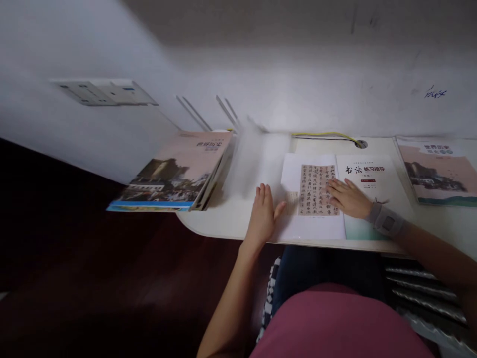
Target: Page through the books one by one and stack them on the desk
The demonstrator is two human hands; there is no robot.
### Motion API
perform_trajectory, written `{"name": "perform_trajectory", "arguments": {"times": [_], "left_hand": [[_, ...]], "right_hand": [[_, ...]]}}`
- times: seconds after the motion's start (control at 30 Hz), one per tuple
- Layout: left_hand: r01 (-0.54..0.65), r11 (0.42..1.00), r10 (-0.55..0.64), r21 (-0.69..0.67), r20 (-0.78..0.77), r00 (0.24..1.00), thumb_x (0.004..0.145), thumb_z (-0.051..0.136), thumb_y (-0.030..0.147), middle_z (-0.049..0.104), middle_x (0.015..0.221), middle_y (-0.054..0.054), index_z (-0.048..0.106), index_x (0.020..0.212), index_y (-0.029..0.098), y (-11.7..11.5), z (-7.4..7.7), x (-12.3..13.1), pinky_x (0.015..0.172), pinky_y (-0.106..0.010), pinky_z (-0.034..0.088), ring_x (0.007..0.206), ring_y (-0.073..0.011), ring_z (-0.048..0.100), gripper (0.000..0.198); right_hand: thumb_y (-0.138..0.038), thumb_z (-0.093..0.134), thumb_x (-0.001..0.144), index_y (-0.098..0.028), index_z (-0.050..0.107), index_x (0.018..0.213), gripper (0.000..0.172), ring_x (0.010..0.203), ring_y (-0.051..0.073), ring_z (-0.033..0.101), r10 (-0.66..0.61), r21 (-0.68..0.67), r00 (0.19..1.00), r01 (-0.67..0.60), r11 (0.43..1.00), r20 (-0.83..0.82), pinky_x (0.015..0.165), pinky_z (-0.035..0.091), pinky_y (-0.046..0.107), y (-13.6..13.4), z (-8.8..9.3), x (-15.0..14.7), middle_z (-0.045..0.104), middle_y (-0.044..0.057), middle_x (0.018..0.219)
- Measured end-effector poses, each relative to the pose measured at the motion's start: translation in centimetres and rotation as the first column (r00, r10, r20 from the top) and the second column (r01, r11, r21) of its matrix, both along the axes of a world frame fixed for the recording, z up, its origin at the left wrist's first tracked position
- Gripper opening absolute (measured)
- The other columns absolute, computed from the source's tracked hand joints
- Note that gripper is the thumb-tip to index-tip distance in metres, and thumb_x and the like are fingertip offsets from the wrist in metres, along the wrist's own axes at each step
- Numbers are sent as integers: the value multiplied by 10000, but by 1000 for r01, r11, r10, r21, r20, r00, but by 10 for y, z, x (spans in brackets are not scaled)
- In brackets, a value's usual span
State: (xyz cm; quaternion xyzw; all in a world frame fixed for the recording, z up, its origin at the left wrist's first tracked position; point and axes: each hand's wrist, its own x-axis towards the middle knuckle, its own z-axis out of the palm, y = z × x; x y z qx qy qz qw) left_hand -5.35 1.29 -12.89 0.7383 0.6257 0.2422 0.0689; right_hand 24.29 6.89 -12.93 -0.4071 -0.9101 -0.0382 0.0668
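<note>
An open calligraphy workbook (290, 174) lies on the white desk, its left page printed with columns of brush characters and its right page with a title. My right hand (350, 199), wearing a grey wristband, rests flat over the middle of the spread, fingers stretched out. At the book's left edge is my left hand (263, 211), palm down with straight fingers and the thumb apart; whether it touches the page I cannot tell. Just beyond it, a pale sheet-like shape (248, 161) is smeared by motion, so its kind is unclear.
A stack of history textbooks (175, 171) sits at the desk's left end, partly past its edge. Another history book (439, 171) lies at the right. A yellow cable (328, 133) runs along the wall into a desk hole (360, 144). Wall sockets (104, 93) are at upper left.
</note>
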Motion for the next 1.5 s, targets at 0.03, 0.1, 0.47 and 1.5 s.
{"name": "perform_trajectory", "arguments": {"times": [0.03, 0.1, 0.47, 1.5], "left_hand": [[15, 1000, -14, -20, 24, 1000, 932, 270, 566, 209, 1495, -299, 231, 1446, 16, -1, -5, -10, 1100, -549, 260, 1413, -335, 103, 754], [57, 997, -56, -50, 29, 998, 930, 253, 576, 195, 1494, -310, 236, 1440, 3, -5, -16, -17, 1100, -545, 264, 1410, -338, 101, 767], [59, 992, -99, -114, -385, 918, 906, 381, 540, 306, 1457, -297, 334, 1388, -60, -17, -17, 11, 1110, -517, 264, 1398, -360, 221, 771], [-246, 964, 262, -105, 185, 947, 787, 535, 191, 641, 1017, -106, 495, 1272, 158, -35, -8, -6, 844, -445, 488, 929, -248, 590, 488]], "right_hand": [[-437, 254, 971, -100, 453, 1364, 555, 1357, 307, 346, 23, -31, 1000, -22, 999, 9, 1082, 281, 533, 0, -3, -5, 412, 181, 1448], [-553, 297, 933, -59, 430, 1377, 677, 1364, 340, 324, 41, -78, 999, -39, 996, 27, 1093, 273, 532, 1, -8, -11, 385, 220, 1452], [-663, 180, 903, -76, 289, 1456, 813, 1419, 267, 210, 444, -208, 889, -459, 864, -115, 1158, 150, 447, 10, 9, -101, 265, 169, 1522], [-131, 366, 894, -154, 504, 1292, 422, 1395, 260, 268, 456, 87, 855, -488, 869, 247, 1113, 195, 509, 140, 18, -174, 344, 135, 1500]]}}
